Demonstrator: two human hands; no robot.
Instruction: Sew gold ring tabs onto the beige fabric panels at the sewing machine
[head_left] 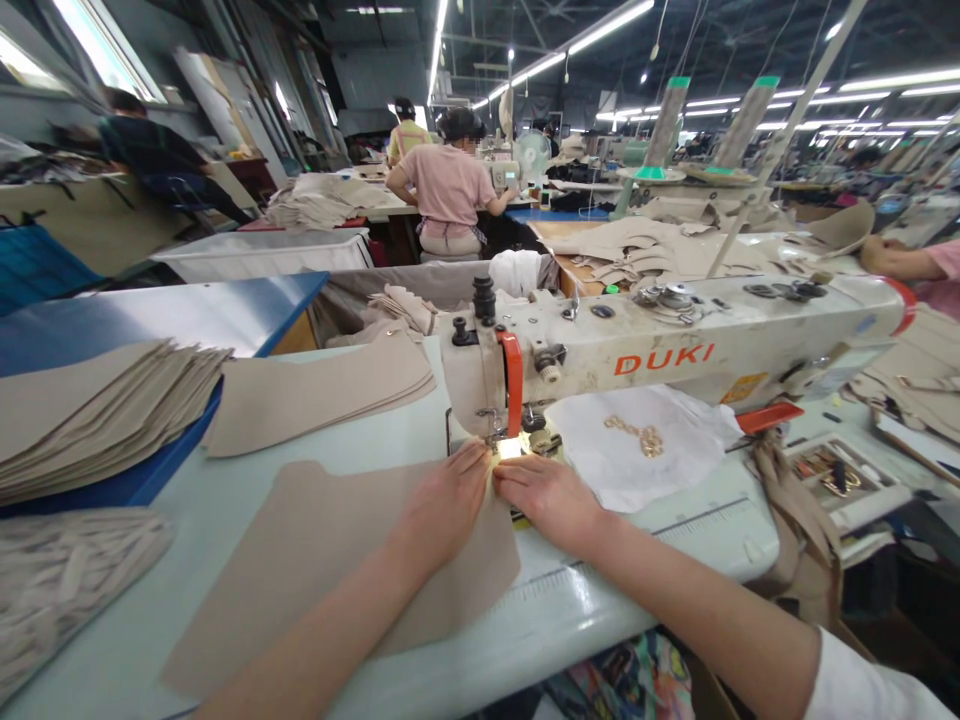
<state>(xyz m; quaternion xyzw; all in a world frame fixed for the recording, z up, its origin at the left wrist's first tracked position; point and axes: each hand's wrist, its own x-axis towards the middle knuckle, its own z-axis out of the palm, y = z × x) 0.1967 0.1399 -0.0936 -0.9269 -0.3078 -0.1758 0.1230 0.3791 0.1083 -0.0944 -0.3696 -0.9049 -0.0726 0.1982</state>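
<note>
A beige fabric panel [300, 560] lies on the pale green table of a sewing machine [667, 340], its right edge at the lit needle area. My left hand [450, 500] rests flat on the panel, fingers stretched toward the presser foot. My right hand [551, 500] is closed at the panel's right edge, just in front of the needle area; its fingertips pinch the edge there. The two hands nearly touch. The needle and the stitching point are largely hidden behind my fingers and the machine head.
Stacked beige panels [322, 385] lie left of the machine head, with a thicker stack [97, 405] farther left. A white cloth [577, 450] bears a gold chain [637, 437]. A parts tray [840, 480] stands at right. Co-workers sit at machines beyond.
</note>
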